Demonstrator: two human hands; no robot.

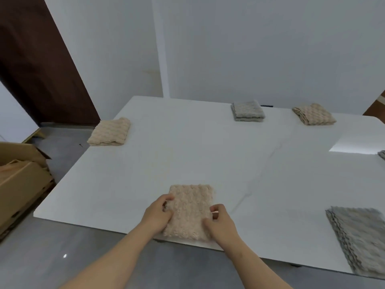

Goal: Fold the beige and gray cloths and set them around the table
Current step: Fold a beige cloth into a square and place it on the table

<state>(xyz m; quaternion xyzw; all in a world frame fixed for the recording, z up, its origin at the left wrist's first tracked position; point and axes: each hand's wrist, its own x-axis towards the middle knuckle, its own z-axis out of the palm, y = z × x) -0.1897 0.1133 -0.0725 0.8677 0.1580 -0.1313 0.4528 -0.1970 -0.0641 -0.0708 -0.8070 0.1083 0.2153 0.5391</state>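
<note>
Bare left hand (158, 214), bare right hand (221, 224), bare forearms.

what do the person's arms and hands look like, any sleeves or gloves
Both are bare. The left hand and right hand wear no gloves, and the left forearm and right forearm show no sleeve up to the frame's bottom edge. No watch, bracelet or ring shows, though the fingers are slightly blurred.
</note>
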